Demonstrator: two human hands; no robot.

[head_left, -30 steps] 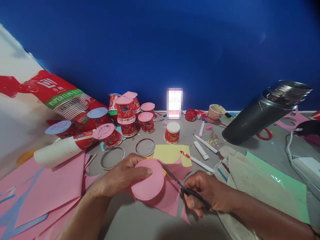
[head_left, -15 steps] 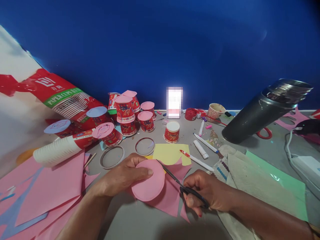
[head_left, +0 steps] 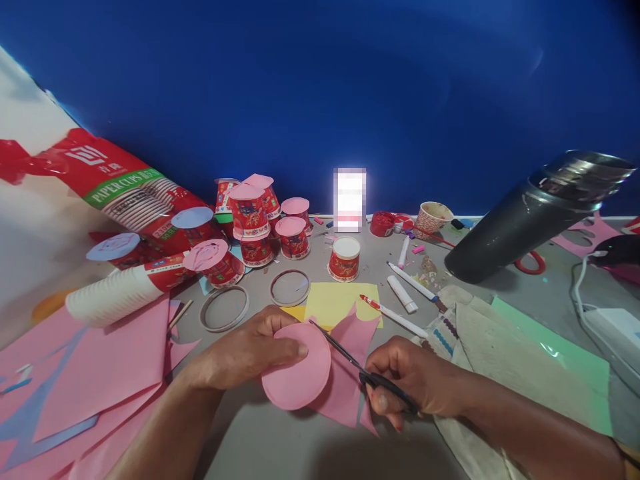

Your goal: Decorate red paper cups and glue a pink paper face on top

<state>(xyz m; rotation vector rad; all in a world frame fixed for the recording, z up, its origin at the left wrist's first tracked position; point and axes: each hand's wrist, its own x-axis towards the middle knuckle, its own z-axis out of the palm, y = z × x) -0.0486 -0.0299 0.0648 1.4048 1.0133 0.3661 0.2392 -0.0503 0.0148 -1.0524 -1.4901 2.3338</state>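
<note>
My left hand [head_left: 270, 348] pinches a pink paper disc [head_left: 296, 379], thumb on top and fingers hidden underneath. In my right hand [head_left: 400, 380] is a pair of black-handled scissors [head_left: 345, 352], its blades lying along the upper right edge of the disc. A jagged offcut of pink paper [head_left: 345, 393] spreads behind and below the blades. Beyond the disc lies a yellow sheet [head_left: 340, 303]. An upturned red paper cup [head_left: 344, 261] stands farther back.
Several red cups with pink paper tops [head_left: 250, 213] stand at the back left, near two tape rings [head_left: 225, 308]. Pink sheets [head_left: 110, 373] lie left. Markers [head_left: 400, 320], a cloth [head_left: 485, 347] and a leaning dark flask [head_left: 525, 220] occupy the right.
The pink offcut's upper part has shifted slightly upward and away from the disc. Both hands keep nearly the same place; the view has tilted a little.
</note>
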